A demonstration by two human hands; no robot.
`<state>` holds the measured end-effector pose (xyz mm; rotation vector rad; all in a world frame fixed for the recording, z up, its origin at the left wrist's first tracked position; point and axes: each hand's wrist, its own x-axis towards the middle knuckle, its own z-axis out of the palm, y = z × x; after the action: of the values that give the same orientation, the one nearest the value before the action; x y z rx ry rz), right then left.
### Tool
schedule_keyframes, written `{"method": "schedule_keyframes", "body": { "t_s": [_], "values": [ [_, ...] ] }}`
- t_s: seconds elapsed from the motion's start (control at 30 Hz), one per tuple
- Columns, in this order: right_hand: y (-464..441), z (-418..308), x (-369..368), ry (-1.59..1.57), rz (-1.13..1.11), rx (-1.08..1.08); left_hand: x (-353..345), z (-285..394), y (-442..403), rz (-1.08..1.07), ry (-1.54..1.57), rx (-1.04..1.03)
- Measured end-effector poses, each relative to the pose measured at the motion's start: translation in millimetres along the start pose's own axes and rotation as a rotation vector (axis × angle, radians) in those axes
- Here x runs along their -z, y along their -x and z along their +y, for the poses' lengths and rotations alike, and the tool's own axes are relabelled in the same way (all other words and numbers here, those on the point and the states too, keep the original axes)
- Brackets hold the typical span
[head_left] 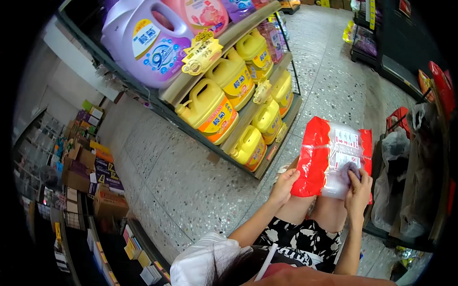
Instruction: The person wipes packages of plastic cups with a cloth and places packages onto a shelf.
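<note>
A red and clear plastic package (pixel 312 157) with white printed labels lies above my knees, its clear part showing stacked ribbed items. My left hand (pixel 285 185) pinches the package's lower left edge between thumb and fingers. My right hand (pixel 359 190) is closed on a small purple-grey cloth (pixel 350 171), which rests against the clear lower right part of the package. The underside of the package and some of my fingers are hidden.
A shelf rack (pixel 234 143) with yellow jugs (pixel 210 110) and a big purple bottle (pixel 148 43) stands ahead. Bagged goods (pixel 393 148) hang at the right. Cardboard boxes (pixel 109 202) and low shelves are at the left. Speckled floor (pixel 167 176) lies between.
</note>
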<state>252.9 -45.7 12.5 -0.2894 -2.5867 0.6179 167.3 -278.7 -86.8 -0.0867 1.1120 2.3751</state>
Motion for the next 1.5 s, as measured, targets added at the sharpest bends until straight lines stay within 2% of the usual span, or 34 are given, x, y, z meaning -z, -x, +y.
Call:
{"method": "schedule_keyframes", "body": {
  "t_s": [0.1, 0.2, 0.37, 0.5, 0.67, 0.8, 0.9, 1.13, 1.3, 1.5],
  "values": [
    [3, 24, 3, 0.147, 0.059, -0.15, -4, 5, -1, -0.005, -0.016, 0.002],
    [10, 35, 3, 0.109, 0.113, -0.199, -3, 5, -4, -0.012, -0.038, -0.003],
    [15, -1, -2, 0.181, 0.129, -0.017, -1, 9, -3, -0.01, -0.082, -0.006],
    [16, -34, -5, 0.152, -0.01, 0.084, -9, 11, 2, 0.03, -0.096, -0.015],
    [14, -68, -29, 0.063, -0.046, 0.28, -4, 5, 1, -0.005, -0.106, -0.015],
    [15, -80, -49, 0.078, -0.097, 0.421, -6, 2, 2, 0.003, -0.145, -0.03],
    [14, -76, -45, 0.064, -0.092, 0.441, 6, -4, -3, -0.012, -0.174, -0.056],
    [13, -51, -11, -0.027, -0.135, 0.366, 7, -2, 1, -0.032, -0.125, 0.006],
    [13, -31, 13, -0.061, -0.152, 0.222, -2, 4, 5, 0.002, -0.127, 0.008],
    [14, 17, 28, -0.024, -0.024, 0.089, -4, 8, 2, 0.013, -0.111, 0.025]
  ]
}}
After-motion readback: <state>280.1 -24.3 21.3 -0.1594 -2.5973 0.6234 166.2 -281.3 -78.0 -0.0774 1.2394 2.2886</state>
